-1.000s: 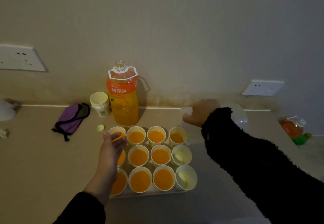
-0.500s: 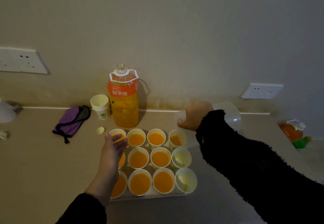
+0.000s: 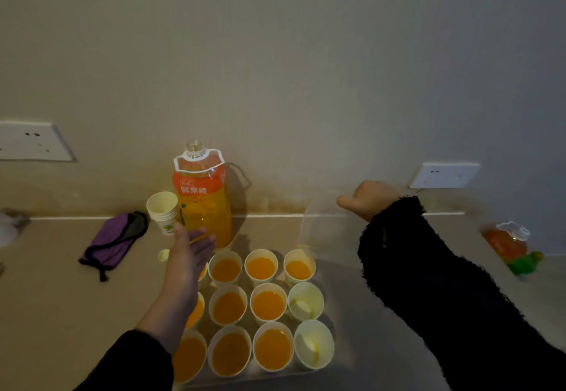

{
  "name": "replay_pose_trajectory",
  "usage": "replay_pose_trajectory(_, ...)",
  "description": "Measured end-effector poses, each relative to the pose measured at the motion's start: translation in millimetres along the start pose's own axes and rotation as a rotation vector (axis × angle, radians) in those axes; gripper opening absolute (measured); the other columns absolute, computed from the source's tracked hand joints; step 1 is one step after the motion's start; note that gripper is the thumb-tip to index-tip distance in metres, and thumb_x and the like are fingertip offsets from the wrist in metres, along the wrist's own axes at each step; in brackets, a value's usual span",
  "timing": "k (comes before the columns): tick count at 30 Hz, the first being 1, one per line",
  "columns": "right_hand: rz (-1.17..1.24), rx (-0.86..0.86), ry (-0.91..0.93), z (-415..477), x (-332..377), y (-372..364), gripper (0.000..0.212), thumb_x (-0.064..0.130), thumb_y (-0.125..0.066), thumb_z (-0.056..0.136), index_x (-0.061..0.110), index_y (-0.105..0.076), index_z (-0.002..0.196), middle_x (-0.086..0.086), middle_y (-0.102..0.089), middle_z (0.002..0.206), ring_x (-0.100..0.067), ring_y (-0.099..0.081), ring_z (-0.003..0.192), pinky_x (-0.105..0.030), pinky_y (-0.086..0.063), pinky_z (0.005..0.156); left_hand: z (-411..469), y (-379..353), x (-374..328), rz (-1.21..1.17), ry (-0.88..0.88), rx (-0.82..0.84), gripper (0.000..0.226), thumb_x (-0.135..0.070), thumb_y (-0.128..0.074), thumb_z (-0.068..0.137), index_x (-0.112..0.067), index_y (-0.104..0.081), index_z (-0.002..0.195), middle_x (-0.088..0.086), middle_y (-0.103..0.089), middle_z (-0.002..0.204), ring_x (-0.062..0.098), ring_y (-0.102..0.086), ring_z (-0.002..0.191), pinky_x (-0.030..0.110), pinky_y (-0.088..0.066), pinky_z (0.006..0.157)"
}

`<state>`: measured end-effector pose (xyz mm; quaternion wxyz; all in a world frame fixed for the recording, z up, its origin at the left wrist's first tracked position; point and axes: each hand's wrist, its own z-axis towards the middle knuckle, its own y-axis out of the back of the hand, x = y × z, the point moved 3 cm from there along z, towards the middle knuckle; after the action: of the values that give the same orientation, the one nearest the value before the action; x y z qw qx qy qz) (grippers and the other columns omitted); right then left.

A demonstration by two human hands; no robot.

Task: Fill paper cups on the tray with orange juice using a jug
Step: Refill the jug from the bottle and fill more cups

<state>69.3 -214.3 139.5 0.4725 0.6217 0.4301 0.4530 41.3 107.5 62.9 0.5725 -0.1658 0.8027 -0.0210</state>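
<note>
Several paper cups stand in rows on a clear tray (image 3: pixel 245 381). Most hold orange juice, like the one at the back right (image 3: pixel 298 268). The middle cup (image 3: pixel 306 301) and the front cup (image 3: pixel 314 347) of the right column hold only a little yellow residue. My right hand (image 3: pixel 367 199) grips a transparent jug (image 3: pixel 321 225), which hangs just above and behind the back-right cup and looks nearly empty. My left hand (image 3: pixel 190 249) is open with straight fingers above the tray's back left corner, right in front of the uncapped orange juice bottle (image 3: pixel 202 206).
A stack of spare paper cups (image 3: pixel 164 211) stands left of the bottle, with a small cap (image 3: pixel 163 255) and a purple pouch (image 3: pixel 113 240) nearby. Another orange bottle (image 3: pixel 505 243) lies at the far right. Wall sockets (image 3: pixel 444 174) sit behind the counter.
My right hand has raised the jug off the counter and brought it leftward over the tray's back-right corner. My left hand has moved forward from the left cups toward the bottle.
</note>
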Motion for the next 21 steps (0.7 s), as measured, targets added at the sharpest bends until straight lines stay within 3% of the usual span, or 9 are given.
replay_pose_trajectory(3, 0.089, -0.002, -0.004, 7, -8, 2, 0.054, 0.055, -0.045, 0.081, 0.014, -0.033, 0.049, -0.003, -0.031, 0.05, -0.022, -0.035, 0.05, -0.03, -0.025, 0.05, 7, -8, -11, 0.005, 0.009, -0.004, 0.054, -0.053, -0.017, 0.099, -0.017, -0.056, 0.093, 0.012, -0.06, 0.106, 0.023, -0.054, 0.108, 0.037, -0.034, 0.103)
replay_pose_trajectory(8, 0.135, -0.107, 0.022, 17, -7, -5, 0.046, 0.057, -0.033, 0.069, 0.015, -0.027, 0.051, -0.004, -0.025, 0.05, -0.022, -0.029, 0.049, -0.03, -0.019, 0.05, 14, -9, -18, -0.089, 0.074, 0.022, 0.062, -0.058, -0.013, 0.097, -0.013, -0.056, 0.102, 0.015, -0.059, 0.114, 0.026, -0.054, 0.111, 0.038, -0.033, 0.104)
replay_pose_trajectory(11, 0.173, -0.14, -0.005, 27, -5, -9, 0.051, 0.052, -0.039, 0.085, 0.013, -0.031, 0.053, -0.005, -0.031, 0.053, -0.023, -0.034, 0.051, -0.031, -0.02, 0.048, 11, -7, -18, -0.112, 0.09, 0.015, 0.062, -0.057, -0.013, 0.098, -0.014, -0.056, 0.098, 0.016, -0.056, 0.118, 0.027, -0.053, 0.113, 0.04, -0.031, 0.109)
replay_pose_trajectory(14, 0.289, -0.115, -0.041, 42, -2, -21, 0.048, 0.04, -0.04, 0.093, 0.012, -0.032, 0.056, -0.005, -0.033, 0.056, -0.023, -0.035, 0.054, -0.033, -0.022, 0.051, 8, -4, -16, -0.126, 0.107, -0.015, 0.061, -0.057, -0.013, 0.098, -0.014, -0.056, 0.097, 0.016, -0.056, 0.119, 0.028, -0.052, 0.114, 0.042, -0.031, 0.111)
replay_pose_trajectory(18, 0.449, -0.013, -0.111, 59, 6, -48, 0.048, 0.04, -0.036, 0.094, 0.009, -0.042, 0.058, -0.008, -0.044, 0.061, -0.022, -0.04, 0.055, -0.032, -0.027, 0.054, 9, 3, -13, -0.12, 0.113, -0.065, 0.062, -0.058, -0.014, 0.097, -0.013, -0.057, 0.1, 0.017, -0.058, 0.117, 0.028, -0.054, 0.112, 0.041, -0.034, 0.106)
replay_pose_trajectory(21, 0.524, 0.056, -0.166, 66, 10, -66, 0.048, 0.042, -0.034, 0.093, 0.008, -0.051, 0.066, -0.009, -0.053, 0.069, -0.022, -0.046, 0.059, -0.03, -0.031, 0.054, 12, 7, -8, -0.116, 0.112, -0.096, 0.067, -0.058, -0.015, 0.097, -0.007, -0.055, 0.114, 0.017, -0.058, 0.117, 0.03, -0.055, 0.113, 0.041, -0.035, 0.107)
